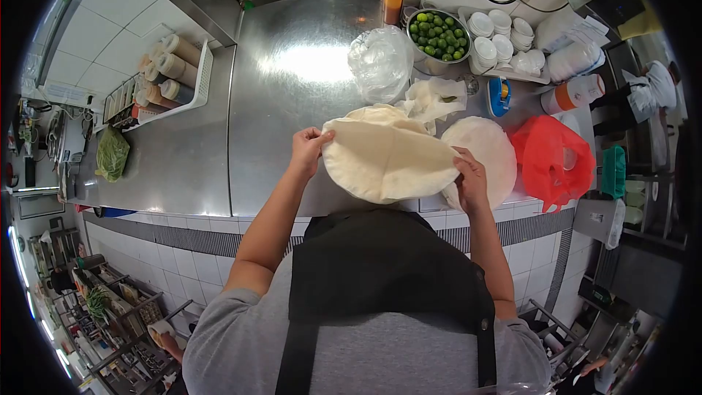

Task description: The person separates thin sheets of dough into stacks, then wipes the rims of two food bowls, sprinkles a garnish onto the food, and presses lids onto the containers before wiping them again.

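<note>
A large, thin, pale flour tortilla (pixel 387 157) hangs between my two hands above the front of the steel counter, creased across its middle. My left hand (pixel 308 149) pinches its upper left edge between thumb and fingers. At the lower right edge, my right hand (pixel 471 178) grips it the same way. Behind the held sheet, more pale tortilla shows along its top. A round pile of tortillas (pixel 486 150) lies on the counter beside my right hand. Crumpled translucent wrapping (pixel 436 99) sits just beyond them.
A clear plastic bag (pixel 380 66) and a metal bowl of green limes (pixel 439 36) stand farther back. A red plastic bag (pixel 556 157) lies at right, near a blue tape dispenser (pixel 499 95). White cups (pixel 504 36) fill a tray. Bottles in a white basket (pixel 197 84) stand left.
</note>
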A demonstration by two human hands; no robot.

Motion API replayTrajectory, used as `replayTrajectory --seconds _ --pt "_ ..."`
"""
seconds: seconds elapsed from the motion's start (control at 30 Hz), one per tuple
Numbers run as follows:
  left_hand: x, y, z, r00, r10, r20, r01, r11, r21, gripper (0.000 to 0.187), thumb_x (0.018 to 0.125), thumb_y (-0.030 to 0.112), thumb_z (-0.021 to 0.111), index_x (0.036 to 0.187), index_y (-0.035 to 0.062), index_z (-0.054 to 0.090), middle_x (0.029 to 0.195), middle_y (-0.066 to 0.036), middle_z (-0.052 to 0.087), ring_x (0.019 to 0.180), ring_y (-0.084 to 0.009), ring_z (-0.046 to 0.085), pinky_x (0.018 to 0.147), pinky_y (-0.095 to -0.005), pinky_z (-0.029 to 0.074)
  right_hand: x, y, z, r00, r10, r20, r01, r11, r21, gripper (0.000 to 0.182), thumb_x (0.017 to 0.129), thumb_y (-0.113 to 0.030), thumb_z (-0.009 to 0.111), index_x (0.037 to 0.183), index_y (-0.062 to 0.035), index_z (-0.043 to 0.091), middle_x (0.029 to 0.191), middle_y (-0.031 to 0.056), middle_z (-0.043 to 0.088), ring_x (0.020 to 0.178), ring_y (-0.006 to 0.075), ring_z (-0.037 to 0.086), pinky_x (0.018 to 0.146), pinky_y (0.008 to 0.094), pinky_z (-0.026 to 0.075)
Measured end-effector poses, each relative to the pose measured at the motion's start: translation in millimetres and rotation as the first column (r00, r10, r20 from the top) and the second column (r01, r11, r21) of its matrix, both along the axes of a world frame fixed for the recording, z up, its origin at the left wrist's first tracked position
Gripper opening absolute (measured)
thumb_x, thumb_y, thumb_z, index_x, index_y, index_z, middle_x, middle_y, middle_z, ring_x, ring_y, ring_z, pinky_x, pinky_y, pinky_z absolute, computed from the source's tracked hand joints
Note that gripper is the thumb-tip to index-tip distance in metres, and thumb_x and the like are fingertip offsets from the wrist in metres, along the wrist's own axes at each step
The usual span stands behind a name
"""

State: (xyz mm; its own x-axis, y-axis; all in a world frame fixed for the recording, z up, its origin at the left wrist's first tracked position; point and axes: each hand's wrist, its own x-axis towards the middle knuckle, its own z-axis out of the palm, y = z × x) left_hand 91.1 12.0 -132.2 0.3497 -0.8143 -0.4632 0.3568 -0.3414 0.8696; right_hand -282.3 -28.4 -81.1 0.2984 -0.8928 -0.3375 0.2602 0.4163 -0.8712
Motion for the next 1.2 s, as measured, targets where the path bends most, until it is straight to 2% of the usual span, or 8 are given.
replayTrajectory --seconds 0.53,0.7,0.8,0.87,0.9,0.97,1.03,1.2 --pt "-12 6 -56 0.929 -0.069 0.364 0.043 0.996 0.081 0.026 0.080 0.014 0.081 0.068 0.0055 0.060 0.064 0.003 0.058 0.057 -0.0048 0.045 0.051 -0.0238 0.035 -142 3 111 0.817 -0.577 -0.019 0.567 0.808 -0.161 0.038 0.091 -0.016 0.061 0.121 0.0086 0.060 0.124 0.0162 0.063 0.111 0.0243 0.063 0.094 0.0372 0.053" --pt "-15 12 -39 0.918 -0.180 0.352 0.152 0.983 0.105 0.024 0.080 0.015 0.082 0.071 0.0043 0.062 0.065 0.001 0.061 0.057 -0.0070 0.050 0.053 -0.0254 0.042 -85 1 123 0.883 -0.386 -0.266 0.241 0.860 -0.450 0.044 0.091 -0.010 0.060 0.129 0.0099 0.055 0.138 0.0131 0.056 0.118 0.0214 0.060 0.100 0.0343 0.048" --pt "-13 14 -30 0.718 -0.262 0.645 0.175 0.965 0.197 0.021 0.082 0.017 0.081 0.084 0.0022 0.067 0.074 -0.003 0.065 0.059 -0.0101 0.056 0.057 -0.0254 0.048 10 9 111 0.837 -0.174 -0.518 -0.098 0.885 -0.454 0.013 0.092 -0.008 0.060 0.095 0.0028 0.067 0.137 0.0118 0.054 0.123 0.0216 0.053 0.098 0.0318 0.044" --pt "-25 11 -12 0.272 0.067 0.960 0.114 0.988 -0.101 0.024 0.087 0.019 0.077 0.097 0.0001 0.068 0.084 -0.008 0.069 0.069 -0.0154 0.065 0.067 -0.0290 0.056 66 5 80 0.845 -0.021 -0.534 -0.341 0.747 -0.570 0.018 0.090 -0.008 0.059 0.079 0.0053 0.056 0.112 0.0161 0.056 0.091 0.0244 0.058 0.071 0.0366 0.047" --pt "-27 10 -8 0.270 0.067 0.961 0.107 0.989 -0.099 0.024 0.087 0.019 0.077 0.097 0.0001 0.068 0.084 -0.008 0.069 0.069 -0.0154 0.065 0.067 -0.0290 0.056 87 2 56 0.817 0.020 -0.577 -0.414 0.717 -0.561 0.019 0.091 -0.010 0.059 0.080 0.0063 0.058 0.110 0.0174 0.057 0.086 0.0275 0.060 0.073 0.0366 0.048" --pt "-29 6 3 0.898 -0.306 0.316 0.317 0.948 0.018 0.023 0.093 0.021 0.070 0.102 -0.0004 0.066 0.095 -0.010 0.070 0.084 -0.0173 0.069 0.073 -0.0308 0.058 113 3 8 0.838 0.085 -0.538 -0.389 0.786 -0.481 0.020 0.091 -0.011 0.059 0.082 0.0067 0.060 0.109 0.0177 0.058 0.088 0.0303 0.061 0.076 0.0369 0.048" --pt "-46 12 29 0.925 -0.367 -0.094 0.371 0.928 0.025 0.024 0.099 0.022 0.062 0.105 -0.0009 0.066 0.097 -0.009 0.069 0.089 -0.0177 0.068 0.076 -0.0320 0.059 130 2 -17 0.833 0.104 -0.544 -0.372 0.833 -0.410 0.020 0.091 -0.012 0.059 0.086 0.0066 0.063 0.109 0.0174 0.059 0.092 0.0295 0.062 0.078 0.0371 0.049" --pt "-73 11 56 0.943 -0.327 0.064 0.327 0.945 0.003 0.033 0.096 0.028 0.065 0.111 -0.0026 0.066 0.099 -0.010 0.070 0.095 -0.0183 0.068 0.083 -0.0311 0.056 136 5 -10 0.818 0.254 -0.517 -0.493 0.773 -0.400 0.019 0.091 -0.013 0.063 0.102 0.0022 0.066 0.125 0.0164 0.054 0.105 0.0296 0.061 0.088 0.0375 0.052"
